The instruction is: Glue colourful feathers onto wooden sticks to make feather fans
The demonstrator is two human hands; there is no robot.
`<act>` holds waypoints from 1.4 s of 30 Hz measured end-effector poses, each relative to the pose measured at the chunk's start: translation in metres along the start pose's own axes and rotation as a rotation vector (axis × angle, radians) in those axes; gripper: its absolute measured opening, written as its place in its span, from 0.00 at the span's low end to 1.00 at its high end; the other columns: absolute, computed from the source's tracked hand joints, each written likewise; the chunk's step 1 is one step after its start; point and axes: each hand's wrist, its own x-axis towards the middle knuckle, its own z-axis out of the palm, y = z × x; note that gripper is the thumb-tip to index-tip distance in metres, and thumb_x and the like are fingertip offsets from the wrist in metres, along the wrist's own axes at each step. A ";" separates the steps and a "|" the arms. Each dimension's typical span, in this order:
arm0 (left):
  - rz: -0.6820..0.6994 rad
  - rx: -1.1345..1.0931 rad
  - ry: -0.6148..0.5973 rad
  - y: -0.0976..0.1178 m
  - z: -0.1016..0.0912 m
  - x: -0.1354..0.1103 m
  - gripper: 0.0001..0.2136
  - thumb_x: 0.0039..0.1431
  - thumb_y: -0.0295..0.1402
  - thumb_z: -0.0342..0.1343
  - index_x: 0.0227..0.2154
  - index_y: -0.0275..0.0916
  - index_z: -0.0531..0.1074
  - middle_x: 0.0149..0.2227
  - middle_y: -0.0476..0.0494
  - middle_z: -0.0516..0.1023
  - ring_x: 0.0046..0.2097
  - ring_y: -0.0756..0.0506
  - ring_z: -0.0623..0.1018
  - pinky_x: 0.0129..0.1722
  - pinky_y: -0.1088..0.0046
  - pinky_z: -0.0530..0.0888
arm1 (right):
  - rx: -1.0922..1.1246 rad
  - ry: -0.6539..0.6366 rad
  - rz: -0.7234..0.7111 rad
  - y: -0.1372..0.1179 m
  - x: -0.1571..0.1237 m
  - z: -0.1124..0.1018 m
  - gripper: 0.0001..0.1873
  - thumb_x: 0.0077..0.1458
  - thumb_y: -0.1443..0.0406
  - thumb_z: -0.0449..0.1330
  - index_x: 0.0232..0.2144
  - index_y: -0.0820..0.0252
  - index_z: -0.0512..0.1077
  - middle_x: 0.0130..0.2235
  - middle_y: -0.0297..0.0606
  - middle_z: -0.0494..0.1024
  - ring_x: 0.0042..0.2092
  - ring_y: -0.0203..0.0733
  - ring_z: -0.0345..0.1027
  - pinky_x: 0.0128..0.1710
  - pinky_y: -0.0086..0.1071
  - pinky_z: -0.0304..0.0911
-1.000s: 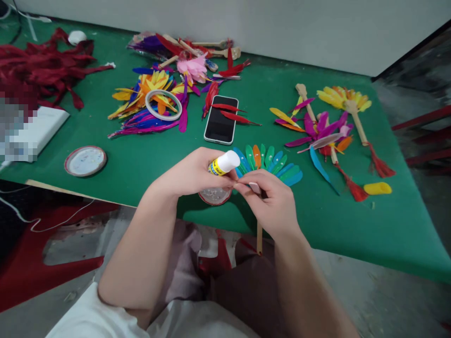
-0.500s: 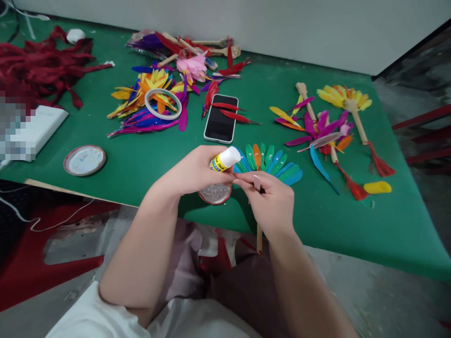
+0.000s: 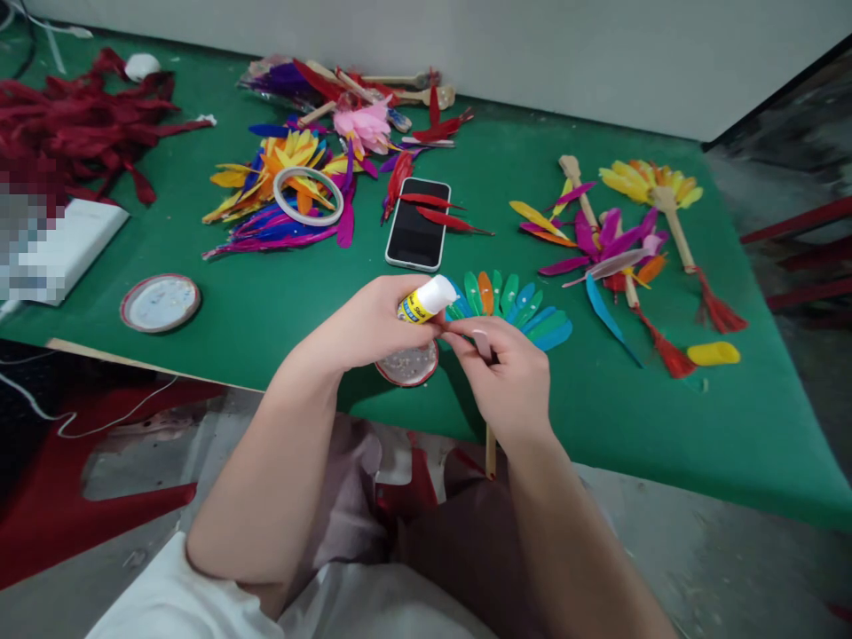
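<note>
A: Two hands in view, both busy. Left hand point(image 3: 363, 324) is clenched round a glue stick point(image 3: 422, 302). Its white end pokes out past the fingers point(image 3: 392, 291), aimed up toward the phone point(image 3: 418, 224).
B: Position off the phone?
A: Just nearer than the phone, over the tabletop point(image 3: 666, 426) close to its front edge.
B: Right hand?
A: Right hand point(image 3: 516, 382) pinches the base of a feather fan point(image 3: 512, 306). Its fingers point(image 3: 466, 333) meet the left thumb directly under the glue stick.
B: Fan layout?
A: Feathers are splayed near-right of the phone: green, blue, one orange. The fan's wooden stick point(image 3: 491, 457) exits below the palm and hangs past the tabletop edge.
B: Glue touching the feathers?
A: Cannot tell. The white end sits right beside the leftmost feathers, but the contact point is hidden.
B: Anything else close?
A: A round lid with beads point(image 3: 407, 364) lies below the hands, nearer than the phone. A tape ring point(image 3: 309, 197) lies left of the phone on loose feathers. A second lid point(image 3: 161, 303) lies far left of the phone.
</note>
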 end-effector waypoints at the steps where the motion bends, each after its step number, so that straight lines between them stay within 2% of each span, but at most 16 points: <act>1: -0.003 0.004 -0.005 0.000 0.000 0.000 0.03 0.42 0.25 0.53 0.24 0.35 0.66 0.24 0.53 0.67 0.27 0.54 0.66 0.25 0.81 0.63 | -0.004 -0.003 -0.021 0.000 0.000 0.000 0.05 0.53 0.68 0.58 0.28 0.55 0.73 0.32 0.33 0.78 0.35 0.39 0.72 0.36 0.34 0.65; 5: 0.004 0.012 -0.017 0.000 0.001 -0.001 0.04 0.42 0.23 0.52 0.24 0.36 0.66 0.24 0.54 0.66 0.26 0.54 0.65 0.24 0.81 0.62 | -0.032 -0.045 -0.083 0.000 -0.001 -0.001 0.04 0.54 0.68 0.56 0.30 0.56 0.71 0.33 0.35 0.77 0.35 0.38 0.71 0.36 0.32 0.64; 8: -0.003 0.024 -0.025 0.001 0.000 -0.002 0.04 0.42 0.24 0.52 0.24 0.36 0.66 0.24 0.54 0.65 0.26 0.54 0.65 0.24 0.81 0.62 | -0.045 -0.073 -0.032 0.000 0.001 -0.003 0.03 0.54 0.68 0.55 0.31 0.57 0.69 0.31 0.34 0.76 0.34 0.38 0.70 0.34 0.32 0.63; 10: -0.024 0.094 -0.027 0.001 -0.003 -0.003 0.03 0.43 0.25 0.52 0.24 0.36 0.67 0.24 0.54 0.67 0.27 0.54 0.65 0.25 0.80 0.62 | -0.038 -0.131 -0.015 0.000 0.002 -0.006 0.03 0.55 0.67 0.55 0.31 0.57 0.69 0.31 0.34 0.76 0.33 0.38 0.69 0.33 0.32 0.62; 13: -0.058 0.268 -0.033 -0.001 -0.009 -0.005 0.03 0.45 0.28 0.52 0.25 0.37 0.69 0.25 0.53 0.70 0.29 0.52 0.67 0.26 0.79 0.62 | -0.042 -0.237 -0.067 0.004 0.002 -0.010 0.02 0.54 0.67 0.57 0.30 0.58 0.71 0.32 0.35 0.75 0.35 0.38 0.69 0.35 0.32 0.62; 16: -0.069 0.406 -0.071 -0.004 -0.014 -0.007 0.05 0.45 0.31 0.53 0.27 0.38 0.70 0.26 0.54 0.72 0.29 0.51 0.69 0.27 0.78 0.62 | -0.067 -0.280 -0.110 0.008 0.001 -0.012 0.02 0.52 0.68 0.59 0.29 0.58 0.72 0.33 0.36 0.76 0.36 0.39 0.70 0.35 0.32 0.63; 25: -0.076 0.540 -0.178 -0.008 -0.015 -0.010 0.03 0.45 0.32 0.53 0.24 0.39 0.69 0.24 0.54 0.71 0.27 0.51 0.68 0.24 0.78 0.58 | -0.150 -0.384 -0.143 0.008 0.002 -0.006 0.07 0.52 0.72 0.57 0.29 0.58 0.74 0.34 0.35 0.77 0.35 0.38 0.69 0.32 0.30 0.61; 31: -0.059 0.510 -0.064 -0.008 -0.017 -0.009 0.05 0.47 0.32 0.52 0.27 0.38 0.70 0.26 0.52 0.72 0.28 0.51 0.68 0.26 0.78 0.60 | -0.063 -0.403 -0.118 0.013 0.003 -0.017 0.05 0.54 0.68 0.57 0.30 0.58 0.74 0.32 0.36 0.77 0.35 0.38 0.70 0.35 0.32 0.63; 34: -0.048 0.431 0.029 -0.007 -0.015 -0.008 0.06 0.47 0.33 0.53 0.28 0.37 0.71 0.28 0.51 0.74 0.30 0.50 0.70 0.28 0.77 0.62 | -0.015 -0.529 -0.131 0.012 0.002 -0.024 0.05 0.53 0.67 0.58 0.29 0.58 0.74 0.31 0.34 0.77 0.34 0.37 0.70 0.33 0.30 0.64; 37: -0.034 0.333 0.141 -0.005 -0.013 -0.007 0.07 0.48 0.34 0.54 0.29 0.36 0.71 0.29 0.50 0.74 0.32 0.49 0.71 0.30 0.76 0.64 | -0.068 -0.680 -0.160 0.010 -0.001 -0.026 0.07 0.54 0.66 0.57 0.28 0.57 0.76 0.30 0.34 0.77 0.33 0.36 0.71 0.32 0.28 0.63; 42: -0.020 0.226 0.228 -0.003 -0.009 -0.004 0.08 0.48 0.32 0.55 0.32 0.35 0.73 0.31 0.49 0.75 0.33 0.49 0.72 0.34 0.75 0.67 | -0.185 -0.692 -0.194 0.009 -0.006 -0.021 0.08 0.55 0.65 0.57 0.32 0.56 0.77 0.33 0.34 0.78 0.34 0.36 0.72 0.32 0.28 0.63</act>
